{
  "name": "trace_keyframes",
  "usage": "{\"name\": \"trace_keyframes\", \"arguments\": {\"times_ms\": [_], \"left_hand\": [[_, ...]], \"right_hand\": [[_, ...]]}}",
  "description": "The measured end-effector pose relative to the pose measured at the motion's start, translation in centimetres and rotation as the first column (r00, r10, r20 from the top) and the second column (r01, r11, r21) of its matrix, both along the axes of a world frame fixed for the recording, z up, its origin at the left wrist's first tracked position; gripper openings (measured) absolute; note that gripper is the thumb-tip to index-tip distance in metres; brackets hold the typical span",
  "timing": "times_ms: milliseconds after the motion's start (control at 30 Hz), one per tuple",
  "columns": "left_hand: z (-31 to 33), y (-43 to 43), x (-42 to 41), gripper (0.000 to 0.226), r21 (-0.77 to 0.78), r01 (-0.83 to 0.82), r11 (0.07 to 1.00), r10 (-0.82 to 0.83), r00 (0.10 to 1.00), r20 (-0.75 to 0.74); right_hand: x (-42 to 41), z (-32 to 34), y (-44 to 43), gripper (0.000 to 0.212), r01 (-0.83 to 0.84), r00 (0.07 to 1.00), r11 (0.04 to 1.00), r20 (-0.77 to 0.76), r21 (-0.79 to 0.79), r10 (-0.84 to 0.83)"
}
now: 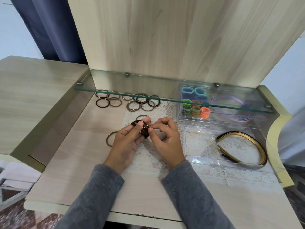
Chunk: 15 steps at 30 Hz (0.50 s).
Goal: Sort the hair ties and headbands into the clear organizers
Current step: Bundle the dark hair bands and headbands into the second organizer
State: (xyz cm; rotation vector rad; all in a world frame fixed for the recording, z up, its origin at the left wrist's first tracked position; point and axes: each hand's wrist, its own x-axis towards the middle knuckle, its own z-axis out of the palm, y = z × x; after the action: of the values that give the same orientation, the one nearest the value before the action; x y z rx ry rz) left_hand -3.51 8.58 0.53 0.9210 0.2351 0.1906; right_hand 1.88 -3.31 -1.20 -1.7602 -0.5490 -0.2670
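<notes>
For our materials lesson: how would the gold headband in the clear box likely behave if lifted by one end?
The headband is probably stiff: it holds its arch unsupported. Likely light, being a thin strip. It may slide easily on the smooth organizer floor.

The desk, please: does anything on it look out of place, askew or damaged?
Nothing looks damaged. Loose brown hair ties lie scattered and overlapping under the glass shelf, outside the clear organizers; the left hand holds a bundle of dark ties.
</notes>
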Motion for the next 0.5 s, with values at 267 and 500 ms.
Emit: {"name": "trace_keyframes", "arguments": {"times_ms": [267, 500], "left_hand": [[0.16, -0.04, 0.07, 0.032, -0.026, -0.027, 0.999, 0.026, 0.999, -0.029], [0.15, 0.17, -0.01, 0.037, -0.014, 0.003, 1.000, -0.003, 1.000, 0.006]], "right_hand": [[0.39, -0.41, -0.05, 0.011, 0.094, 0.993, 0.996, 0.072, -0.002, -0.094], [0.14, -0.46, -0.10, 0.011, 0.033, 0.994, 0.999, 0.108, -0.026, -0.030]]}}
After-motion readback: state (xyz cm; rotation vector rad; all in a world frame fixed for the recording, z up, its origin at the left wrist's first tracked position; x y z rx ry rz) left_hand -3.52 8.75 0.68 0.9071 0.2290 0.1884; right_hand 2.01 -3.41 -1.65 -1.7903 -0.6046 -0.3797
